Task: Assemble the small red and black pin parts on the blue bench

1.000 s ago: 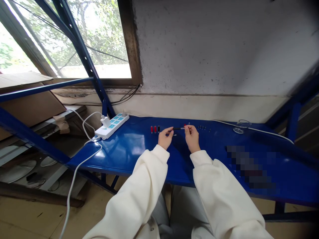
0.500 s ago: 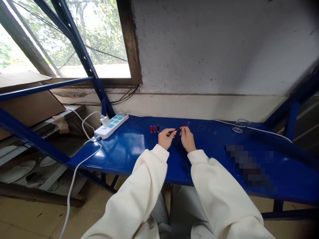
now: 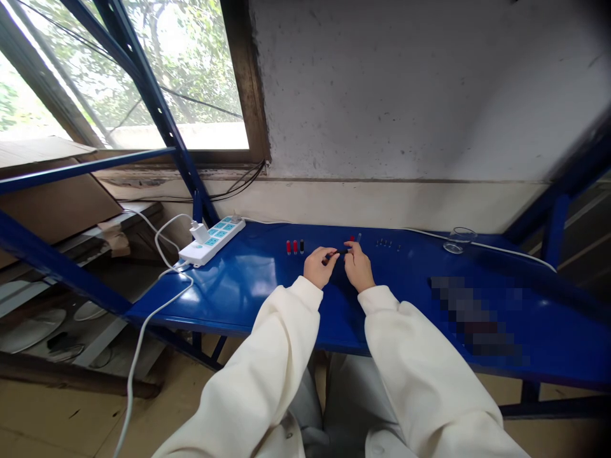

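Between left hand, right hand, slim black rod, pinched at both ends, axis left-right

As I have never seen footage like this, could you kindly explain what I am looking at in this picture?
There is no machine here: a camera worn on a person's head looks forward and down at their own two bare hands in white sleeves. The left hand and the right hand pinch a slim dark piece between them over a blue table. On it are small red and black pieces, a row of tiny dark parts, a white power strip and a clear glass dish.
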`<state>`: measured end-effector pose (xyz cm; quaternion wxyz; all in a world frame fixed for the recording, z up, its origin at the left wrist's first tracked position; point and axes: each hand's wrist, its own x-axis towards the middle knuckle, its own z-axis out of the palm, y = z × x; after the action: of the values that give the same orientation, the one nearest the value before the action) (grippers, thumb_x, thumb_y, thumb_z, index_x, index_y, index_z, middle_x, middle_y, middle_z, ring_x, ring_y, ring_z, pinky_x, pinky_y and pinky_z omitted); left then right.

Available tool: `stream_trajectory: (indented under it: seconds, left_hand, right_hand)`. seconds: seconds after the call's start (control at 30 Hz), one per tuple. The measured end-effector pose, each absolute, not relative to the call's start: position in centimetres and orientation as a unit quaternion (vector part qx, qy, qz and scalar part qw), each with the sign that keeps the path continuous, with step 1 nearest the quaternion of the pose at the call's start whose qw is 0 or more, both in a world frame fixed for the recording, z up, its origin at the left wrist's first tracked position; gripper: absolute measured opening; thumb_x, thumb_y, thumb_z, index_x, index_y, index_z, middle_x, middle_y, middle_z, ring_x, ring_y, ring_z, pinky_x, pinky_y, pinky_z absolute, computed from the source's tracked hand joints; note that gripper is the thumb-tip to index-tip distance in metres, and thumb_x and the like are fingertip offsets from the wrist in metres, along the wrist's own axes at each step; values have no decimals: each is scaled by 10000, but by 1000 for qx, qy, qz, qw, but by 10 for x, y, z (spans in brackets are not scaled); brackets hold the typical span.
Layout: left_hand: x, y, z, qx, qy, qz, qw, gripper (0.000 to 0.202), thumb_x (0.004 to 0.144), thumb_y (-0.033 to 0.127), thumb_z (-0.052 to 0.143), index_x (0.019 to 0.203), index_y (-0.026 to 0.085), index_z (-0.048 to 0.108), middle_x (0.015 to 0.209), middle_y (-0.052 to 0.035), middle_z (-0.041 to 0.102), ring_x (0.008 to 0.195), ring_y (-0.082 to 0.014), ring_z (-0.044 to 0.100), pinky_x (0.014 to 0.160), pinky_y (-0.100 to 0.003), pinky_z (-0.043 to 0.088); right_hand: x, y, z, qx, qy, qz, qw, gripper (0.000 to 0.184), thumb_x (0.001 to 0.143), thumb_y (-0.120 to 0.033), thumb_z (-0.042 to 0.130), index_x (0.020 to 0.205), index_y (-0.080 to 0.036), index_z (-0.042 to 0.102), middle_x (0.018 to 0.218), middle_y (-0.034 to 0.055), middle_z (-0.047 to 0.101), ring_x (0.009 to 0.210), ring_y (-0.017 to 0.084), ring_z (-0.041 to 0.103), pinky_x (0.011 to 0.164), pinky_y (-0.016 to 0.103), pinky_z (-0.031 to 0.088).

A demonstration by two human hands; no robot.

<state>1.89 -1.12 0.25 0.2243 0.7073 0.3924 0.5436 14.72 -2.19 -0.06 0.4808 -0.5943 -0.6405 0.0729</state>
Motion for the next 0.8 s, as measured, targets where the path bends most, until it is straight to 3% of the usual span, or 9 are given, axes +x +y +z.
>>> stream_trajectory:
  seconds: [0.53, 0.67, 0.8]
  left_hand:
    - [25, -13, 24, 764, 383, 498, 147, 191, 804, 281, 489, 890, 186, 631, 811, -47, 617, 707, -124, 553, 676, -242, 440]
    - [14, 3, 55, 807, 380, 431, 136, 157, 764, 232, 533, 863, 179, 644, 806, -46, 635, 717, -137, 564, 703, -257, 439]
    - [-4, 29, 96, 870, 373, 290, 140, 130, 701, 173, 582, 799, 179, 667, 759, -38, 651, 698, -151, 576, 673, -252, 435]
  right_hand:
    - [150, -25, 4, -603, -607, 43, 516, 355, 769, -239, 303, 1063, -166, 488, 770, 64, 609, 696, 205, 551, 674, 321, 405]
    - [148, -27, 5, -571, -621, 46, 535, 370, 774, -225, 297, 1107, -170, 449, 771, 56, 601, 681, 188, 548, 677, 312, 408]
    - [145, -28, 4, -548, -644, 54, 531, 381, 780, -208, 285, 1135, -175, 420, 777, 44, 594, 676, 177, 548, 679, 301, 411]
